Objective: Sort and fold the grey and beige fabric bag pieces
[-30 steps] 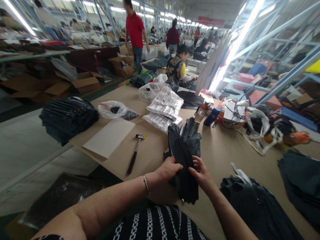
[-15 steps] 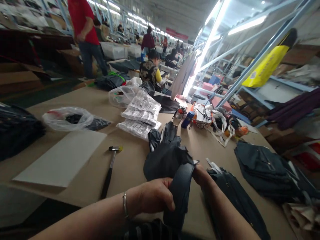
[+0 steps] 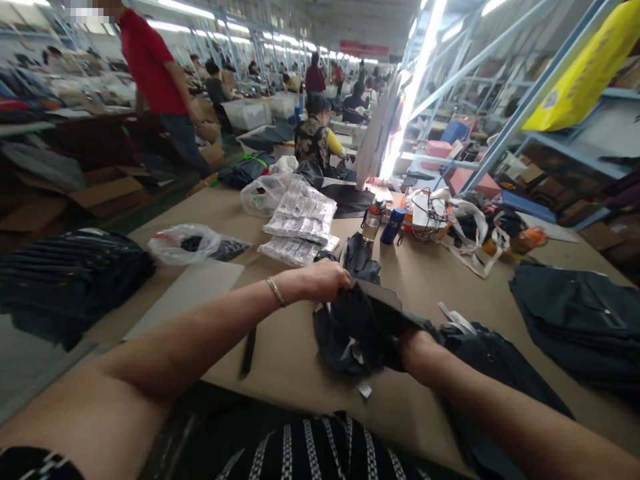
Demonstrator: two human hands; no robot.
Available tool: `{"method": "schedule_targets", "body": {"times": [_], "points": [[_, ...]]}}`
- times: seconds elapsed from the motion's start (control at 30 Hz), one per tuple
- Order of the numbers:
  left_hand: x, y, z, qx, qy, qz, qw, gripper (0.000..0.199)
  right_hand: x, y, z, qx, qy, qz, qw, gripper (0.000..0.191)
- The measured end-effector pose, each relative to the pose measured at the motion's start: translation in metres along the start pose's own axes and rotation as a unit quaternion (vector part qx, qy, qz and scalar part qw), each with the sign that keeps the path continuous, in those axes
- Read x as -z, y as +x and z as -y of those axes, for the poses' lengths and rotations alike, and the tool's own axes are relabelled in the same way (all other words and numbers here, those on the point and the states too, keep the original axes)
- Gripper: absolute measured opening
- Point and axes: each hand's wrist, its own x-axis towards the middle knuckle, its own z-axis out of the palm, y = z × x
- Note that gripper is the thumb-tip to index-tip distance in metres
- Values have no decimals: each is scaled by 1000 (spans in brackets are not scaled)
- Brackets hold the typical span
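Observation:
A dark, sewn bag piece (image 3: 345, 333) hangs between my two hands above the table, its opening gaping and white tags showing below. My left hand (image 3: 327, 279), with a silver bangle at the wrist, is closed on its upper far edge. On the near right side my right hand (image 3: 420, 357) grips it, the fingers mostly hidden in the dark material. Beyond them lies more dark material (image 3: 363, 260). Under my left forearm the black handle of a hammer (image 3: 249, 350) shows; its head is covered.
Stacks of dark bag pieces lie at right (image 3: 575, 320), near right (image 3: 500, 367) and left (image 3: 70, 273). Silvery plastic packets (image 3: 303, 213), a clear bag (image 3: 185, 243), a white board (image 3: 200, 287), a blue bottle (image 3: 393, 225) and a basket (image 3: 425, 230) share the table (image 3: 280, 353). People are farther off.
My left hand has moved up and away, from the strip's near end to the bag piece's far edge. The piece has turned and gapes wider. My right hand has shifted slightly right.

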Motion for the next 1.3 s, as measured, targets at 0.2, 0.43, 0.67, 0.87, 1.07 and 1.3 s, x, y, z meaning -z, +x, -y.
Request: {"method": "schedule_targets", "body": {"times": [0.2,0.43,0.67,0.87,1.07,1.3], "points": [[-10,23,-22,-87,189,-45,977,20,101,-13,24,55,67,189,978,15],[-13,40,-66,-65,-150,-80,983,9,137,-20,4,56,301,-95,947,21],[-18,48,-72,-68,-86,-79,991,7,102,-29,15,185,-12,-219,958,21],[-28,56,-59,-80,-68,-67,992,11,45,-21,34,223,-207,-181,935,41],[-35,44,-54,0,-193,29,981,11,106,-15,-11,100,57,-199,973,26],[-34,44,-60,-17,-465,77,882,20,90,-27,-16,32,338,-7,941,37]]}}
